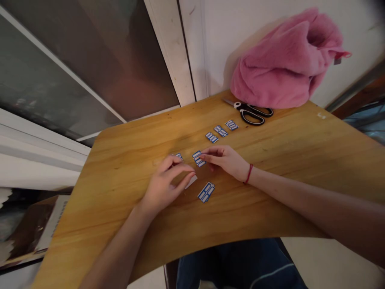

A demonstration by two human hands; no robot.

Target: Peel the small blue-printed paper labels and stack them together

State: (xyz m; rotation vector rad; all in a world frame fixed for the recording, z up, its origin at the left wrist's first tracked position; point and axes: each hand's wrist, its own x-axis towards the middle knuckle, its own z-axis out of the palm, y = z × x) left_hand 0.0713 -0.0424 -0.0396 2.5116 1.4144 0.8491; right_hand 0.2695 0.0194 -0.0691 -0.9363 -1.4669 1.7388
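My right hand (224, 159) pinches a small blue-and-white label sheet (198, 159) between thumb and forefinger, above the middle of the wooden table (264, 200). My left hand (168, 180) is close beside it, thumb and fingertips together on a small plain white slip (191, 182). Partly hidden behind the left fingers is another blue-edged label sheet (179, 156). Nearer to me lies a small stack of label sheets (206, 192), slightly fanned. Farther back, three little groups of label sheets form a slanting row: a left one (211, 137), a middle one (221, 131) and a right one (232, 125).
Black-handled scissors (252, 113) lie at the back of the table, blades pointing left. Behind them a pink plush bundle (279, 64) leans against the white wall. A framed glass panel (120, 52) borders the back left. An open cardboard box (36, 224) stands below, left.
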